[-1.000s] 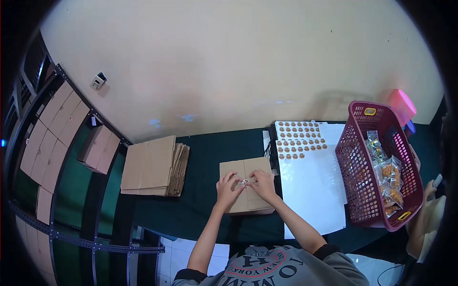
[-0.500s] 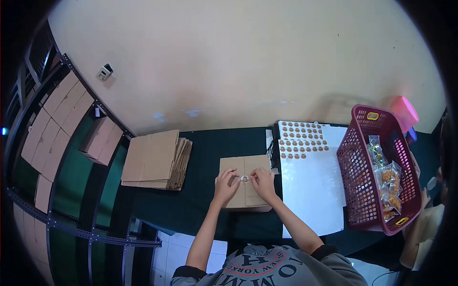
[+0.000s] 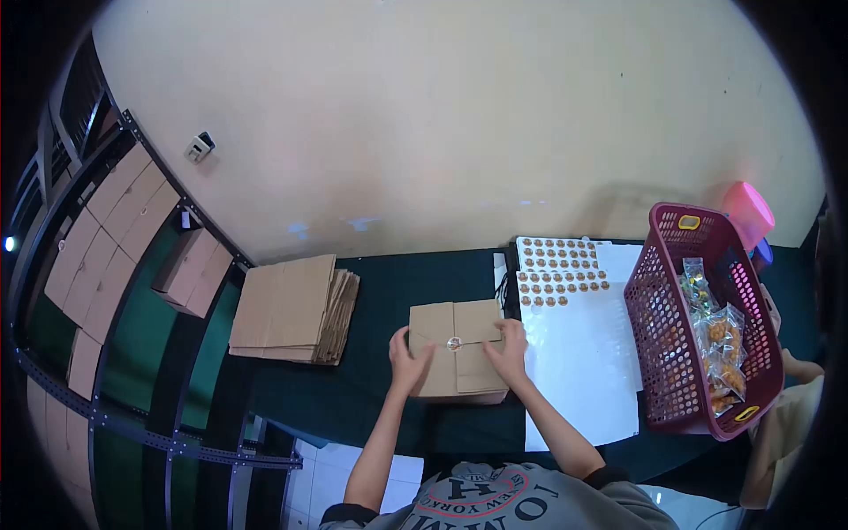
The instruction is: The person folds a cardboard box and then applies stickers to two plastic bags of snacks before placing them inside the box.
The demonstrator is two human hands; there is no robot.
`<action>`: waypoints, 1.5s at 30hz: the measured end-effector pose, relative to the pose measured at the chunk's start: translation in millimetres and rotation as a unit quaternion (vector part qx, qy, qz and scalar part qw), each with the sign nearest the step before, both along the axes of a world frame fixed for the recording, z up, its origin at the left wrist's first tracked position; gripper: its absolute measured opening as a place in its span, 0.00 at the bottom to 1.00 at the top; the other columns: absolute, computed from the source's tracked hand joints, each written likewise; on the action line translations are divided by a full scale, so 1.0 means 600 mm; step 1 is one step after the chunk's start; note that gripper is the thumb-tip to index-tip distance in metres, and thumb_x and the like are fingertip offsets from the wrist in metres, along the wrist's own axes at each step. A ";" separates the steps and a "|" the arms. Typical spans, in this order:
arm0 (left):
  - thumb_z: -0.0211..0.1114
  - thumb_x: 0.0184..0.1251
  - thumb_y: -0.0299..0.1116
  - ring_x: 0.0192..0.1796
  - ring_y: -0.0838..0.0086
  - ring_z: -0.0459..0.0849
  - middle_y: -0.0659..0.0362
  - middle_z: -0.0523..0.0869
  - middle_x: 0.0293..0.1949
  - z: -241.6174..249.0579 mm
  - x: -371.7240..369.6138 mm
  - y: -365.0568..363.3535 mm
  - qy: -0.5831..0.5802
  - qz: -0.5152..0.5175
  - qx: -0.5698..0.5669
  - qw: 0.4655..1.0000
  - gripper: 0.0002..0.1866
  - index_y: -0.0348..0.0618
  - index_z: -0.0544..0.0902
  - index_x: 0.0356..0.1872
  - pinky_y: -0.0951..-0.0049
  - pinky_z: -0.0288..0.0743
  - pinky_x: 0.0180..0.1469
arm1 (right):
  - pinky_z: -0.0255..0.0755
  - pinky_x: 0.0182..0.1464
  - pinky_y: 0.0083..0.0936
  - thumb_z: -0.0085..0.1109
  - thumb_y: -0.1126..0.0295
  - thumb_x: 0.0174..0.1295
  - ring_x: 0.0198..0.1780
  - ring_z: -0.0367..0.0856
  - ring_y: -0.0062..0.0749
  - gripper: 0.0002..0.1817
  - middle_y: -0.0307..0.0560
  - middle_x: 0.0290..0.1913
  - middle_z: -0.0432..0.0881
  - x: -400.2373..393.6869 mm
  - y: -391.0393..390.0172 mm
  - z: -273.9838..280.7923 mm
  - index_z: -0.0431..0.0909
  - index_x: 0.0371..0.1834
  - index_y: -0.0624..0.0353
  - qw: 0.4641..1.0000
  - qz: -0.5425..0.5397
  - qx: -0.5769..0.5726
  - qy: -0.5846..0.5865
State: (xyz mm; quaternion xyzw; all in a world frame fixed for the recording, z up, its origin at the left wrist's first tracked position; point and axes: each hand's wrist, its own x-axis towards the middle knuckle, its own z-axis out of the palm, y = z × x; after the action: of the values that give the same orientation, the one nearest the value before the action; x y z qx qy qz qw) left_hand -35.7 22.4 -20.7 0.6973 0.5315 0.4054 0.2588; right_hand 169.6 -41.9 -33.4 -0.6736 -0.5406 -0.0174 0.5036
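A closed cardboard box [image 3: 435, 380] sits on the dark green tablecloth in front of me, its top flaps meeting. A round sticker [image 3: 454, 344] lies across the seam near the middle of the top. My left hand [image 3: 409, 364] grips the box's left side, thumb over the top and fingers outside the edge. Opposite it, my right hand [image 3: 510, 352] grips the right side in the same way. To the right lie white sticker sheets [image 3: 579, 371] with rows of round stickers along their upper part.
A stack of flattened cardboard boxes [image 3: 283, 305] stands left on the table. On the right is a maroon plastic basket [image 3: 658, 353] with bagged snacks [image 3: 724, 340], near a pink container [image 3: 748, 212]. Shelves [image 3: 159, 433] with boxes line the left. A person's arm [image 3: 768, 450] shows far right.
My fingers have left the sticker, which now lies on the seam. Both hands have moved apart to the box's two sides. The view has tilted slightly.
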 end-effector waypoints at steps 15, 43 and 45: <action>0.56 0.53 0.18 0.62 0.69 0.64 0.55 0.67 0.58 0.170 -0.067 -0.057 -0.362 -0.141 -0.164 0.907 0.21 0.43 0.66 0.50 0.69 0.55 0.63 | 0.64 0.56 0.23 0.41 0.81 0.53 0.53 0.70 0.27 0.18 0.50 0.58 0.66 0.052 -0.095 0.148 0.69 0.48 0.66 0.687 0.322 -0.029 0.651; 0.24 0.57 0.70 0.64 0.65 0.62 0.55 0.67 0.61 0.118 -0.067 -0.055 -0.350 -0.152 -0.284 0.880 0.45 0.45 0.58 0.64 0.65 0.53 0.62 | 0.60 0.54 0.27 0.37 0.47 0.64 0.59 0.62 0.27 0.31 0.42 0.58 0.67 0.084 -0.110 0.062 0.62 0.60 0.62 0.717 0.253 -0.149 0.632; 0.22 0.54 0.73 0.63 0.67 0.63 0.57 0.66 0.61 0.143 -0.071 -0.057 -0.272 -0.175 -0.245 0.914 0.47 0.45 0.60 0.63 0.67 0.53 0.61 | 0.61 0.53 0.26 0.38 0.47 0.64 0.53 0.67 0.25 0.31 0.41 0.56 0.68 0.091 -0.108 0.070 0.62 0.60 0.62 0.702 0.296 -0.109 0.639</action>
State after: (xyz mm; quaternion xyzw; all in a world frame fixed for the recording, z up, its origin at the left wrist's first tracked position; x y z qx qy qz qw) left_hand -78.4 -11.5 65.3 0.5565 0.3934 0.3843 0.6228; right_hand 224.0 -106.5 8.5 -0.3784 -0.2588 0.6261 0.6307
